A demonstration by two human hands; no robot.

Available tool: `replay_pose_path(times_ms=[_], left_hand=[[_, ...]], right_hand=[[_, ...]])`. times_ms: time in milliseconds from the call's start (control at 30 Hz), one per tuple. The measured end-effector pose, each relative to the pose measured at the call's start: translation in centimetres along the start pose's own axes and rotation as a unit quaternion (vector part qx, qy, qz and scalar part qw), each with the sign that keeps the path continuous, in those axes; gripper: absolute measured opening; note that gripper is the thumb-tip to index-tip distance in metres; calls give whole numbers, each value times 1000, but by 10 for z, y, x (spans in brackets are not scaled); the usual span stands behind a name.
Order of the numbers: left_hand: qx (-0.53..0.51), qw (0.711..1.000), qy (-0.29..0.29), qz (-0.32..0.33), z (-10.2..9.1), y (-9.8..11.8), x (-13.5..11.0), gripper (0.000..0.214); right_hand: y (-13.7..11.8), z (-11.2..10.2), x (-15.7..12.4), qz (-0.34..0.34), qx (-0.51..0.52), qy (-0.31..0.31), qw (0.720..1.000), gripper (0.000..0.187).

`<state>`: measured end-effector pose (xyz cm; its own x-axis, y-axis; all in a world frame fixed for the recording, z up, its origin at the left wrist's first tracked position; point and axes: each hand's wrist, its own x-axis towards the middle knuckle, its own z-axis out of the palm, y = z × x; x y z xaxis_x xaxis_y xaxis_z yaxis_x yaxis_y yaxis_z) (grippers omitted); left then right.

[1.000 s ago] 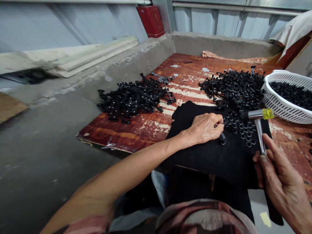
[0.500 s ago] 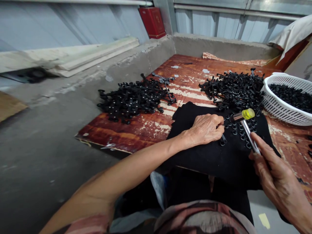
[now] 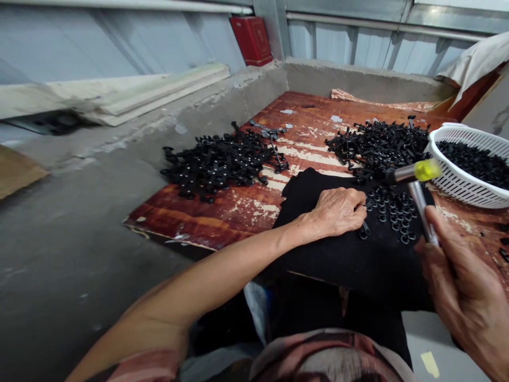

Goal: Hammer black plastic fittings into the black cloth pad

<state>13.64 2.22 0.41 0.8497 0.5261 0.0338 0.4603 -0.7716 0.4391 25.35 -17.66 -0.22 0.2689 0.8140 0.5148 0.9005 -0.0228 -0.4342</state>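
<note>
My left hand (image 3: pixel 340 211) rests on a black cloth (image 3: pixel 334 260), its fingers pinched around a small black plastic part (image 3: pixel 365 229) with a round end that pokes out below them. A small mallet (image 3: pixel 422 207) with a yellow striking face is in my right hand (image 3: pixel 457 276), gripped by its metal handle. The mallet head is raised above the cloth, to the right of my left hand, and blurred by motion. Beneath it, rows of small black rings (image 3: pixel 403 224) lie on the cloth.
On the worn red-brown table (image 3: pixel 254 217), a pile of black parts (image 3: pixel 222 164) lies left and another pile (image 3: pixel 382 146) lies behind the cloth. A white basket (image 3: pixel 457 175) of black pieces stands at right. A concrete ledge (image 3: pixel 262 87) borders the table; a red box (image 3: pixel 252 41) sits in the corner.
My right hand and the mallet have moved up and to the right, away from my left hand, uncovering more of the rings. My left hand has stayed nearly still.
</note>
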Motion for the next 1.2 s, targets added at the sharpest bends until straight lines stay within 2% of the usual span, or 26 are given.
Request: replay_pose_path(times_ms=[67,133,200,333,367,500,633,767,900,1000,1133,1200], left_hand=[[-3,1000,-1,-1,0,0,0,26],[-2,1000,1,-7,0,1,0,26],[-2,1000,1,-12,-1,2,0,26],[-5,1000,-5,-8,0,2,1,27],[-2,1000,-4,-8,0,1,1,28],[5,1000,-3,-12,0,0,1,28],[0,1000,-7,-9,1,-1,1,29],[0,1000,-7,-16,3,-1,0,29],[-1,1000,-8,-2,4,-2,0,29],[0,1000,-1,-8,4,-3,0,28],[-2,1000,-7,-8,5,-1,-1,28],[2,1000,-2,-7,7,0,-1,28]], right_hand=[[1,0,1,-3,-22,-2,1000,62],[6,2,2,-6,-37,-71,997,60],[11,4,2,0,-25,-108,994,58],[13,4,1,10,11,-37,999,59],[13,4,1,8,4,-37,999,59],[17,4,4,-12,-17,-108,994,56],[17,3,7,-35,-6,-40,999,60],[17,3,8,-31,-19,-95,995,55],[16,2,7,-27,-18,-60,998,60],[16,3,5,-34,-19,-101,994,57],[18,6,4,-18,-11,-48,999,62],[16,8,4,-13,-8,-82,996,55]])
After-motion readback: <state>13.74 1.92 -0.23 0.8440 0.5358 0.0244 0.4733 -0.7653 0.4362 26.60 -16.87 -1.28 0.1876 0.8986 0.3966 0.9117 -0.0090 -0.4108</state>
